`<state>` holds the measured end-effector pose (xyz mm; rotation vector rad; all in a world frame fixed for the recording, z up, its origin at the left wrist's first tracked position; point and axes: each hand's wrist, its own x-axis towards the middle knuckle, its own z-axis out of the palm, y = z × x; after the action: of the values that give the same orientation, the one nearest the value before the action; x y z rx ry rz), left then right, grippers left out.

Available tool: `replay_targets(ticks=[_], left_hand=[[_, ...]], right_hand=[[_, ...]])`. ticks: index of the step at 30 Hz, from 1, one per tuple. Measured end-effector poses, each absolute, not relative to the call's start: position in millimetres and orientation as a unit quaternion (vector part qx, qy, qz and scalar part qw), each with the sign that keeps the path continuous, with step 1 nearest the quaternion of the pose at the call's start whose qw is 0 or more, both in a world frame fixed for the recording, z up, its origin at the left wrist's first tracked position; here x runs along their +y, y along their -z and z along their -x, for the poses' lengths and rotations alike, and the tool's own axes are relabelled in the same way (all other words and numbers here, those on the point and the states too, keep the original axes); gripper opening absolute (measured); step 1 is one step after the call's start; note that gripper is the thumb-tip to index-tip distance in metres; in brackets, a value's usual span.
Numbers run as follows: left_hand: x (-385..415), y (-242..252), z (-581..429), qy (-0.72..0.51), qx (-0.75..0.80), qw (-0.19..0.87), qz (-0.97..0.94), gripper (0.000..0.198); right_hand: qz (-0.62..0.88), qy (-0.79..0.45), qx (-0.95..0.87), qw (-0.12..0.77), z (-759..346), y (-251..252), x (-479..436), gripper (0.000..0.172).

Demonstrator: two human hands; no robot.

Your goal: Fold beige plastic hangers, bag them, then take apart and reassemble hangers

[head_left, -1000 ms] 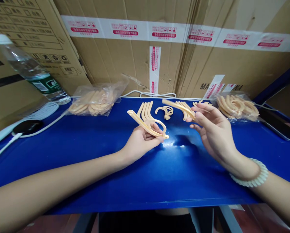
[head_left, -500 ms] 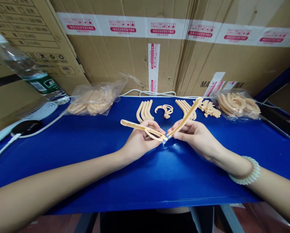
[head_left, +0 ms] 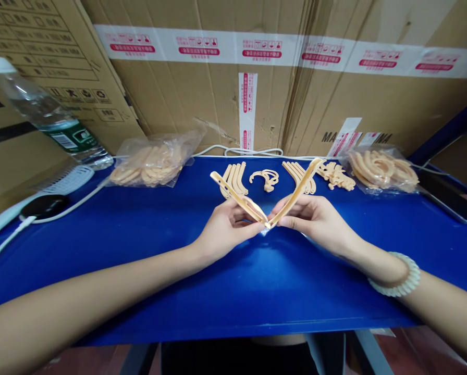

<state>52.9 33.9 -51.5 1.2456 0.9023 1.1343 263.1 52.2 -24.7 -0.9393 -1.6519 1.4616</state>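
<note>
My left hand (head_left: pixel 222 229) is closed on a beige plastic hanger arm (head_left: pixel 238 198), a slotted strip tilted up to the left. My right hand (head_left: pixel 321 221) pinches a second, curved beige hanger arm (head_left: pixel 300 192) that rises to the right. The lower ends of both arms meet between my fingertips in a V; whether they are joined, I cannot tell. Behind my hands lie a left row of hanger arms (head_left: pixel 239 179), some beige hooks (head_left: pixel 268 178), a right row of hanger arms (head_left: pixel 294 174) and a pile of small beige parts (head_left: pixel 338 175).
Clear bags of beige parts stand at the back left (head_left: pixel 147 164) and back right (head_left: pixel 384 169) of the blue table (head_left: pixel 179 307). At left are a water bottle (head_left: pixel 65 130), a hairbrush (head_left: pixel 71 179) and a black corded device (head_left: pixel 45 206). A dark phone-like slab (head_left: pixel 456 195) lies right. Cardboard boxes (head_left: pixel 202 104) wall the back.
My left hand has turned its hanger arm steeper, outer end up and rightward. Its lower end now meets the lower end of the right arm. My right hand has barely moved.
</note>
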Motion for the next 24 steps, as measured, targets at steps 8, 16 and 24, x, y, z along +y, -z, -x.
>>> replay_targets(ticks=[8, 16, 24], left_hand=[[32.8, 53.1, -52.0, -0.472, 0.386, 0.58, -0.54, 0.037], [32.0, 51.3, -51.8, -0.466, 0.404, 0.575, -0.538, 0.04], [31.5, 50.9, -51.3, -0.466, 0.408, 0.568, -0.543, 0.04]], right_hand=[[0.351, -0.57, -0.641, 0.375, -261.5, 25.6, 50.4, 0.022], [0.352, -0.574, -0.63, 0.387, -258.4, 25.6, 47.0, 0.024], [0.375, -0.564, -0.624, 0.391, -257.6, 23.4, 43.0, 0.026]])
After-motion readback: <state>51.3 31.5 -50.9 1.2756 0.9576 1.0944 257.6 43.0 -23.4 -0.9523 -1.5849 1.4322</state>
